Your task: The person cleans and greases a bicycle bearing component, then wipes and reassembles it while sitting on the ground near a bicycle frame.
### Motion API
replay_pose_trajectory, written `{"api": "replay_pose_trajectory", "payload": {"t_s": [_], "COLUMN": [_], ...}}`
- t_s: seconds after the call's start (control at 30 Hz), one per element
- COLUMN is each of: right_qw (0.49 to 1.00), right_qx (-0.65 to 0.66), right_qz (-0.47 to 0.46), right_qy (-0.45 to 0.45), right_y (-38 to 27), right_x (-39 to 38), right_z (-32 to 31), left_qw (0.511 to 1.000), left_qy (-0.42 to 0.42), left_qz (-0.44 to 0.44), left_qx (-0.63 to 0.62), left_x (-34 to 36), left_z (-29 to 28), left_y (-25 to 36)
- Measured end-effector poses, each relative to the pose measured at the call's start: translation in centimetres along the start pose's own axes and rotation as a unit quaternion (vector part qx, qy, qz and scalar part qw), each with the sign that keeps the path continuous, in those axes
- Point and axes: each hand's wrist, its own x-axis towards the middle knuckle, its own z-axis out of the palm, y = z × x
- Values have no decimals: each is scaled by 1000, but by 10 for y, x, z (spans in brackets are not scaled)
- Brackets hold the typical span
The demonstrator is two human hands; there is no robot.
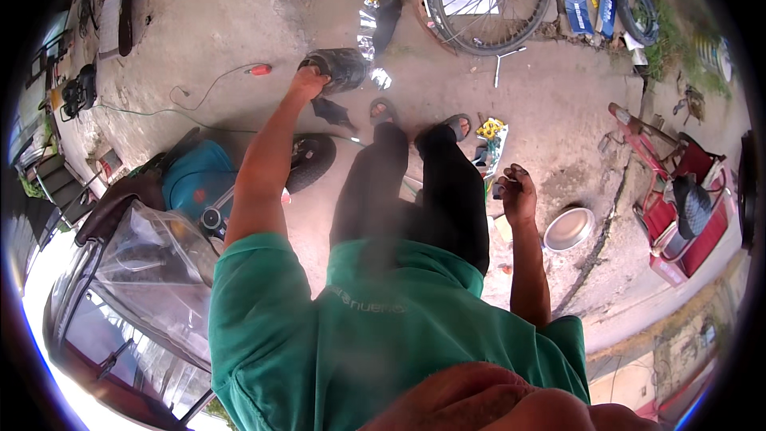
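My left hand [309, 81] grips the edge of a dark cylindrical object [341, 68], held out ahead and to the left, above the concrete floor [223, 32]. My right hand [517, 189] hangs to the right of my legs with its fingers curled; a small dark shape is at the fingertips, too unclear to name. Between my right hand and my sandaled feet lies a white strip [497, 144] with yellow pieces [492, 127] at its upper end. A silver basin [569, 229] rests on the ground just beyond my right hand.
A bicycle wheel with fork [487, 36] and a tyre [636, 9] lie ahead. A wheeled vehicle with a clear cover [140, 263] stands at left, near a cord with a red piece [259, 69]. A red chair [702, 247] is at right. A crack [606, 231] crosses the floor.
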Motion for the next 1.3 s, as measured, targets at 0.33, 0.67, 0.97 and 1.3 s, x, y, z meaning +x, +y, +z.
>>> {"api": "replay_pose_trajectory", "payload": {"t_s": [0.33,0.67,0.97,1.3], "right_qw": [974,834,662,626], "right_qx": [-190,-509,-700,-712], "right_qz": [44,-94,-140,-200], "right_qy": [-111,-191,-229,-248], "right_y": [113,103,106,91], "right_x": [256,441,458,448], "right_z": [73,130,113,126], "left_qw": [998,912,954,952], "left_qy": [-6,45,89,-1], "left_qz": [57,344,248,206], "left_qx": [-40,217,144,226], "left_x": [155,168,123,136], "left_z": [141,237,165,189], "left_y": [48,105,92,84]}}
